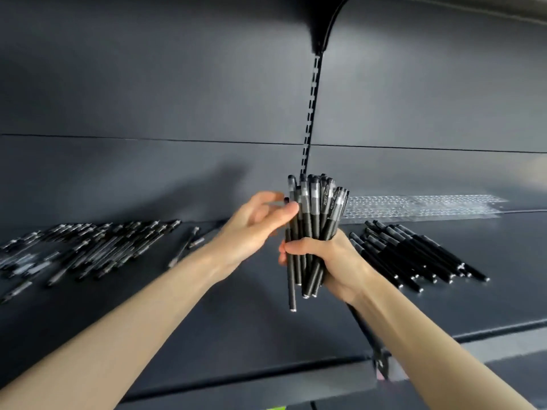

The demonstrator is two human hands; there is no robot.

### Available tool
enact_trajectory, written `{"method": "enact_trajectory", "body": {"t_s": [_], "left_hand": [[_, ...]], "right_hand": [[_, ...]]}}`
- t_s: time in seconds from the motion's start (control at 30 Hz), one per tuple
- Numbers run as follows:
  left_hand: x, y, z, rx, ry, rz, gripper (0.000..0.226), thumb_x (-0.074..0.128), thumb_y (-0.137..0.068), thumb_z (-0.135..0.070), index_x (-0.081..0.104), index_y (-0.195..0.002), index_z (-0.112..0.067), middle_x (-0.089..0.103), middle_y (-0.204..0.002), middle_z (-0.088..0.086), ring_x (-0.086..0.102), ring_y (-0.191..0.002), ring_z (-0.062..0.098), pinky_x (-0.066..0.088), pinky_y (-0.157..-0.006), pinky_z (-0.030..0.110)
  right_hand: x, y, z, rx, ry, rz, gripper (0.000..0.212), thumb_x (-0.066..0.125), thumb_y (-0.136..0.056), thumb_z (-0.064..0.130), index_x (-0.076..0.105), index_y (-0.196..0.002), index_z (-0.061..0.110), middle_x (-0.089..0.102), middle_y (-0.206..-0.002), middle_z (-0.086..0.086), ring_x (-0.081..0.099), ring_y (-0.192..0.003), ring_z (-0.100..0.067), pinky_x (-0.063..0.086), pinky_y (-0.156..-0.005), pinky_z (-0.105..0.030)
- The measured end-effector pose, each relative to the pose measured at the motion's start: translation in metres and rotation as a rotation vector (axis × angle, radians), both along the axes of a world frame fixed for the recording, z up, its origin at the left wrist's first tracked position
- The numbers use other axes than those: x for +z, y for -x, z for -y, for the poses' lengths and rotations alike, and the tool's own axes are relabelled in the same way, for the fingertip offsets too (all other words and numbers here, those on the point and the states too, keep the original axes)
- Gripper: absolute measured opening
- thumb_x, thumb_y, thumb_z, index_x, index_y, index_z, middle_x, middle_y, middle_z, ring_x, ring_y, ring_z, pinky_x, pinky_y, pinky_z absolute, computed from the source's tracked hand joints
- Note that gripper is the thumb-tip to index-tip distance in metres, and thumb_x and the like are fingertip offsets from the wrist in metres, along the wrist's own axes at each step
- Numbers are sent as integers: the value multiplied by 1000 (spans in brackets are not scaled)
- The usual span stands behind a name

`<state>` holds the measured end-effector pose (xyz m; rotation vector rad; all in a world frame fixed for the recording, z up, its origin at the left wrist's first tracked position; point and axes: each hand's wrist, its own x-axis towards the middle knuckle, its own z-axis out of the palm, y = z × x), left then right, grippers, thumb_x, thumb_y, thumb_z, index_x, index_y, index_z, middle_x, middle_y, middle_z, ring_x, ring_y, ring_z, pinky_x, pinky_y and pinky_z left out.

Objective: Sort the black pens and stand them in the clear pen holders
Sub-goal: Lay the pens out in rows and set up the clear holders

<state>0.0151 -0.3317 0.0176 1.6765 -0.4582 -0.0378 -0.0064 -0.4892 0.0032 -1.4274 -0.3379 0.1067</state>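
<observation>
My right hand point(328, 261) grips an upright bundle of several black pens point(313, 208), caps up, above the dark shelf. One pen hangs lower than the others at the bundle's left. My left hand point(257, 226) is at the bundle's left side, thumb pressed against the pens just below the caps, fingers loosely curled. A pile of black pens point(408, 255) lies on the shelf to the right. Another scattered pile of pens point(88, 250), some with clear barrels, lies to the left. A row of clear pen holders point(420, 205) stands at the shelf's back right.
The dark shelf point(236, 315) runs left to right with its front edge near the bottom. A dark back panel rises behind, with a slotted upright rail point(310, 113) in the middle and a shelf bracket overhead. Single loose pens point(186, 244) lie left of centre.
</observation>
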Motion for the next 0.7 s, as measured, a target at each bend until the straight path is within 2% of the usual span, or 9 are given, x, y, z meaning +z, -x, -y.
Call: {"method": "enact_trajectory", "body": {"t_s": [0.1, 0.2, 0.23, 0.3, 0.37, 0.5, 0.6, 0.7], "left_hand": [[13, 9, 74, -65, 144, 17, 64, 77, -63, -43, 55, -121, -26, 62, -112, -3, 62, -99, 5, 44, -88, 21], [13, 17, 138, -47, 127, 42, 67, 84, -57, -41, 58, -118, -33, 48, -132, -8, 51, -115, 7, 42, -92, 21], [13, 19, 155, -40, 122, 52, 61, 83, -60, -36, 59, -117, -32, 49, -130, -9, 52, -114, 6, 42, -90, 20], [13, 17, 186, -19, 134, 75, 45, 81, -69, -22, 64, -110, -24, 60, -109, -5, 62, -93, 5, 49, -79, 20], [13, 10, 210, 23, 115, 110, 33, 79, -73, -17, 66, -103, -20, 63, -92, -1, 63, -78, 7, 52, -73, 21], [7, -21, 251, 99, 68, 130, 29, 80, -73, -22, 66, -98, -21, 64, -91, 0, 62, -81, 12, 53, -78, 28], [7, -44, 281, 113, 76, 141, 29, 80, -73, -22, 66, -98, -20, 65, -91, 0, 63, -83, 14, 54, -83, 35], [18, -63, 312, 79, 55, 184, 29, 79, -75, -22, 65, -100, -19, 65, -91, -2, 62, -80, 10, 53, -78, 26]], "right_hand": [[-2, 23, 54, 43, 117, -29, 20, 69, -65, 1, 62, -83, 5, 62, -76, -14, 62, -67, -24, 53, -65, -33], [-4, 34, 110, 53, 181, -53, 18, 68, -72, -7, 60, -81, 6, 62, -74, -12, 63, -68, -23, 53, -64, -32], [-4, 34, 126, 51, 190, -58, 18, 66, -74, -10, 60, -82, 5, 61, -74, -12, 63, -68, -22, 53, -64, -33], [-5, 31, 155, 20, 213, -56, 19, 64, -75, -11, 60, -90, 0, 61, -76, -12, 63, -69, -23, 52, -66, -34], [-6, 22, 179, -46, 234, -35, 25, 66, -74, -10, 60, -97, -3, 63, -77, -11, 63, -71, -23, 53, -69, -35], [-3, -2, 223, -142, 312, 53, 48, 75, -66, 2, 58, -112, 6, 71, -89, -9, 69, -85, -23, 54, -82, -38], [-1, -21, 253, -128, 331, 88, 28, 68, -74, -6, 60, -101, -2, 69, -77, -14, 68, -73, -24, 55, -75, -34], [6, -39, 284, -118, 338, 85, 17, 68, -76, -4, 64, -93, -6, 69, -74, -11, 68, -74, -23, 54, -82, -38]]}}
